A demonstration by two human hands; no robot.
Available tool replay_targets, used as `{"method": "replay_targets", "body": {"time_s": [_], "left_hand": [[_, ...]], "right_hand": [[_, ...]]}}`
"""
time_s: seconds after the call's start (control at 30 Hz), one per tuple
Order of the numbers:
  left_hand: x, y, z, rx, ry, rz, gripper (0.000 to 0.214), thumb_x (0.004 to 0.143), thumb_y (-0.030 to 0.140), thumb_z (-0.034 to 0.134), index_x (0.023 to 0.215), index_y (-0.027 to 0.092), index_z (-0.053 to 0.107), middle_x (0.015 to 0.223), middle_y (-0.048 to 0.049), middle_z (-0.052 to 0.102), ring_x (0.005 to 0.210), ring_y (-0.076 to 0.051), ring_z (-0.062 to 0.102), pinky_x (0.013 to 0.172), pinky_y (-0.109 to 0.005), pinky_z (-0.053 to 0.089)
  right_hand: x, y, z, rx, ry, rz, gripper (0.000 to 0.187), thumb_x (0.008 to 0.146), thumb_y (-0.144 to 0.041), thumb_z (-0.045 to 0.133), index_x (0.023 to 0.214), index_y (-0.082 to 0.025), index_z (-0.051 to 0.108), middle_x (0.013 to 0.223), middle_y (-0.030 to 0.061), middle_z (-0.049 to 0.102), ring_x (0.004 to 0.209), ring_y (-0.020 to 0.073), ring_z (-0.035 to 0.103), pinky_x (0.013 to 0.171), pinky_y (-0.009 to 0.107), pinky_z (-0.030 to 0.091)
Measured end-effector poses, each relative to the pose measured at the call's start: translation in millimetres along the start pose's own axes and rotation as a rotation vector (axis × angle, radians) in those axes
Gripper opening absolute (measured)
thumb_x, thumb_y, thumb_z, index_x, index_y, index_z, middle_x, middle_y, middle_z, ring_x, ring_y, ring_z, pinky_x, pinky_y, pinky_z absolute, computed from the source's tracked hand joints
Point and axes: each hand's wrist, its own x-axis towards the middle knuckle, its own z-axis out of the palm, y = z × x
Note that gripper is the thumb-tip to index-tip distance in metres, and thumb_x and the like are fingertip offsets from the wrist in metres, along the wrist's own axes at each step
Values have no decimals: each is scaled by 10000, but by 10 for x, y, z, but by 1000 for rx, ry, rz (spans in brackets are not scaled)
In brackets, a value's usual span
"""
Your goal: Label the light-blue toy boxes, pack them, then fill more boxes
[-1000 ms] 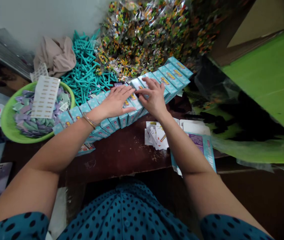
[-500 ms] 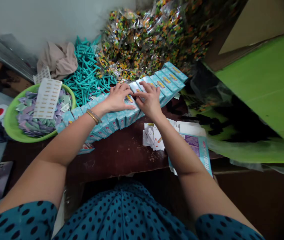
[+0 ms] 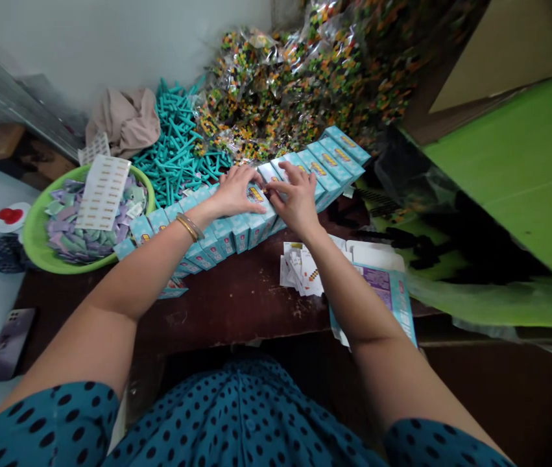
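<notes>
A long slanted row of small teal boxes [image 3: 325,163] leans across a dark wooden table [image 3: 237,298]. My left hand [image 3: 233,192] lies on the middle of the row, fingers curled around one box [image 3: 255,193]. My right hand [image 3: 296,196] meets it from the right, fingers bent and pressing the same box. A gold bangle sits on my left wrist.
A green basin [image 3: 35,237] of pastel packets and a white sheet stands at the left. Behind the row lie teal plastic sticks [image 3: 176,152], a beige cloth [image 3: 124,120] and bags of coloured beads [image 3: 295,84]. Leaflets [image 3: 302,269] and flat cartons [image 3: 392,292] lie near me. A phone [image 3: 8,344] rests at left.
Both hands have gone from lying flat on the boxes to curling together on one box in the middle of the row. The view has shifted slightly.
</notes>
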Motion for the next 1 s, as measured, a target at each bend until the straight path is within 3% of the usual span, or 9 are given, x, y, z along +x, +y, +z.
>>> {"method": "replay_targets", "body": {"time_s": [0.3,0.4,0.53,0.63,0.7,0.77,0.87,0.93,1.0], "left_hand": [[17,-67,40,-20,4,13,636,656,415,950,1141,209,595,1331,-100,550,1335,-379,446,1153,-570,350],[21,-70,48,-45,23,19,636,630,394,962,1123,203,608,1311,-104,570,1329,-386,462,1143,-587,354],[57,-70,71,-166,109,25,488,732,379,881,1109,207,623,1203,-81,641,1236,-326,544,1104,-529,408],[109,-72,89,-273,238,67,325,831,337,774,1098,211,638,1185,-80,666,1180,-272,586,1082,-458,436],[150,-73,89,-309,313,107,282,849,314,738,1098,211,656,1203,-85,673,1182,-260,596,1078,-438,445],[196,-66,59,-329,350,132,243,866,314,710,1080,203,679,1186,-84,688,1172,-256,611,1073,-435,455],[247,10,-116,-386,409,149,207,907,355,684,1031,191,708,1106,-74,718,1089,-234,654,1009,-402,504],[216,136,-357,-449,454,159,250,942,420,677,1026,189,721,1038,-61,731,997,-202,679,926,-361,537],[86,299,-689,-527,493,201,333,976,505,652,1043,188,727,986,-48,737,907,-167,694,844,-326,553]], "right_hand": [[35,77,-56,-95,-214,-71,329,1029,-350,533,1317,-331,693,1691,10,367,1568,432,219,1227,789,93],[40,43,-77,-87,-294,-111,393,1033,-359,525,1409,-345,639,1720,9,312,1582,440,200,1232,788,77],[3,54,-244,33,-237,-141,494,1046,-418,485,1538,-384,499,1744,-2,247,1599,387,232,1272,714,126],[107,545,-459,133,-5,-45,504,1060,-485,403,1544,-377,494,1707,-2,319,1595,353,274,1283,640,207],[268,1141,-619,135,196,105,528,1074,-506,306,1513,-327,538,1635,42,429,1563,334,347,1270,595,271],[444,1795,-756,112,310,294,578,1074,-517,255,1457,-245,591,1530,113,544,1483,306,464,1249,536,332],[631,2494,-813,108,249,582,601,1047,-551,344,1356,-139,653,1407,195,642,1368,298,568,1215,469,381],[676,2648,-737,134,166,757,655,1021,-606,400,1342,-96,655,1397,231,646,1364,321,568,1198,467,387],[668,2593,-616,168,120,845,720,1010,-658,383,1353,-84,649,1398,242,646,1364,341,567,1178,478,398]]}}
